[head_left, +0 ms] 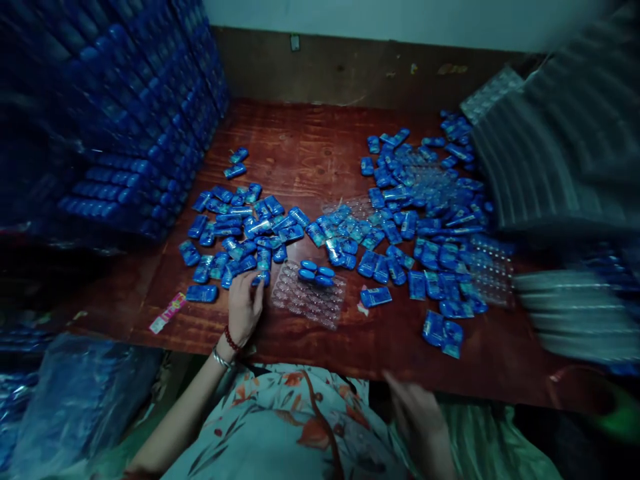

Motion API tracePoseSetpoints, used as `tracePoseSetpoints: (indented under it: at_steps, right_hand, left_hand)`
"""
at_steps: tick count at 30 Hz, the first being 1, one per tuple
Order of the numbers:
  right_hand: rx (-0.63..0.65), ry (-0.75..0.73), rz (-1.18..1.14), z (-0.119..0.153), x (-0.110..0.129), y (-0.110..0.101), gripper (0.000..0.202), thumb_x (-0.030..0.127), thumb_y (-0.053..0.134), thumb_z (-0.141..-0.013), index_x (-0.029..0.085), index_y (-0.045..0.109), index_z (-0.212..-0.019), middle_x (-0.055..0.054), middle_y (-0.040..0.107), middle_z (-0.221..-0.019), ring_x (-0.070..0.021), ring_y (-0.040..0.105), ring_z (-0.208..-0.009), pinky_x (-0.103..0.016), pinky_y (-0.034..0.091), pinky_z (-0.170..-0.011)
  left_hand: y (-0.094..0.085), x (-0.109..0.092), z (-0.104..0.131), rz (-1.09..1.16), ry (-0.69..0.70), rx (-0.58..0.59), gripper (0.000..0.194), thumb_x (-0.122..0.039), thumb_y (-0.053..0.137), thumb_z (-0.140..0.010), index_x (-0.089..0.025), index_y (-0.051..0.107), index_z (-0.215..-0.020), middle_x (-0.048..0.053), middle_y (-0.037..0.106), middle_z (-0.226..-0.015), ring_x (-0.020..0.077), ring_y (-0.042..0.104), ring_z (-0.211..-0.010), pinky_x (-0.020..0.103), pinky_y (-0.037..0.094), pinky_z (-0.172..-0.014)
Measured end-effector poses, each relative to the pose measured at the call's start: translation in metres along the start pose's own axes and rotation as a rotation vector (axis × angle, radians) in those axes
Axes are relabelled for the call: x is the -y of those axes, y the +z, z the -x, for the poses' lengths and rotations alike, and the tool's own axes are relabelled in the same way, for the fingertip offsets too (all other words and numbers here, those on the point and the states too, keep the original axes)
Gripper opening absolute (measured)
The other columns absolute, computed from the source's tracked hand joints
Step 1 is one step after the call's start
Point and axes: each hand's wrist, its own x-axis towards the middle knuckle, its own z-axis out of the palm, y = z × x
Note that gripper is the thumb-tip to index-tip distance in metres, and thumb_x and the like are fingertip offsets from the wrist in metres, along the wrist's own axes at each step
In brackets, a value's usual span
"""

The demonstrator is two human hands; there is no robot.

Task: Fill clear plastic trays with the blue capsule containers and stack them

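Observation:
My left hand (245, 308), with a red bead bracelet and a silver bangle, reaches onto the table beside a small blue packet (261, 279). Its fingers bend around the packet's near edge. Just right of it lies a clear blister tray (310, 303) with several blue packets (316, 273) set in its far rows. My right hand (417, 407) is low at the table's front edge, smeared by motion; whether it holds anything cannot be made out. Loose blue packets (240, 227) lie beyond my left hand, and a single packet (376, 297) lies right of the tray.
The red-brown table (310, 143) meets a wall behind. Filled blue trays (125, 133) are stacked high at left. A bigger heap of packets (425, 193) covers the right side, beside stacked clear trays (560, 140). A pink strip (169, 312) lies near the left front edge.

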Motion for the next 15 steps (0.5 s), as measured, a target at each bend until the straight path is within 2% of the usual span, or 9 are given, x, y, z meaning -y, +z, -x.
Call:
tracePoseSetpoints:
  at_steps: [2,3,5,7,9,11,15]
  right_hand:
    - [-0.084,0.037,0.046,-0.051,-0.005,0.005,0.051,0.025,0.042,-0.089,0.044,0.036,-0.136,-0.006,0.057,-0.094,-0.0263,0.060,-0.084,-0.046,0.053,-0.070]
    - [-0.139,0.071,0.040,-0.077,-0.007,0.008,0.048,0.027,0.041,-0.090,0.038,0.038,-0.137,-0.008,0.054,-0.102,-0.0271,0.057,-0.093,-0.048,0.052,-0.078]
    - [-0.115,0.039,0.020,-0.120,-0.012,0.013,0.044,0.030,0.038,-0.090,0.027,0.044,-0.134,-0.012,0.049,-0.112,-0.0286,0.051,-0.106,-0.051,0.046,-0.089]
    - [-0.016,-0.007,-0.002,-0.148,-0.020,0.017,0.043,0.031,0.037,-0.091,0.024,0.046,-0.132,-0.012,0.047,-0.117,-0.0277,0.048,-0.111,-0.050,0.043,-0.094]
    - [0.094,-0.042,-0.019,-0.158,-0.029,0.018,0.043,0.032,0.037,-0.091,0.025,0.045,-0.132,-0.012,0.047,-0.119,-0.0263,0.047,-0.112,-0.048,0.042,-0.096]
    - [0.175,-0.068,-0.016,-0.156,-0.035,0.018,0.043,0.033,0.038,-0.091,0.026,0.045,-0.132,-0.011,0.047,-0.120,-0.0261,0.048,-0.112,-0.047,0.042,-0.096]
    - [0.217,-0.092,0.063,-0.145,-0.033,0.015,0.044,0.037,0.044,-0.089,0.027,0.045,-0.132,-0.012,0.047,-0.118,-0.0273,0.049,-0.108,-0.046,0.043,-0.093]
  left_hand:
    - [-0.007,0.008,-0.002,-0.159,-0.036,0.085,0.023,-0.027,0.052,-0.088,-0.015,0.057,-0.108,0.012,0.059,-0.103,0.0248,0.053,-0.095,0.039,0.045,-0.082]
    - [-0.011,0.012,-0.005,-0.230,-0.015,0.160,0.025,-0.030,0.053,-0.088,-0.016,0.057,-0.108,0.012,0.059,-0.105,0.0258,0.052,-0.095,0.040,0.045,-0.081]
    - [-0.017,0.017,-0.008,-0.346,0.059,0.303,0.031,-0.033,0.056,-0.086,-0.018,0.057,-0.112,0.012,0.058,-0.109,0.0270,0.052,-0.093,0.040,0.044,-0.080]
    - [-0.023,0.018,-0.009,-0.419,0.107,0.380,0.033,-0.033,0.055,-0.086,-0.019,0.056,-0.115,0.011,0.059,-0.111,0.0278,0.051,-0.093,0.040,0.043,-0.078]
    - [-0.028,0.016,-0.005,-0.454,0.135,0.426,0.028,-0.031,0.051,-0.088,-0.017,0.058,-0.112,0.012,0.060,-0.108,0.0280,0.051,-0.093,0.040,0.043,-0.077]
    - [-0.031,0.014,0.003,-0.463,0.149,0.464,0.026,-0.031,0.044,-0.092,-0.013,0.060,-0.103,0.013,0.061,-0.099,0.0273,0.053,-0.089,0.039,0.044,-0.076]
    - [-0.034,0.015,0.016,-0.384,0.036,0.483,0.037,-0.037,0.031,-0.096,-0.013,0.059,-0.091,0.010,0.060,-0.083,0.0227,0.056,-0.077,0.034,0.046,-0.069]
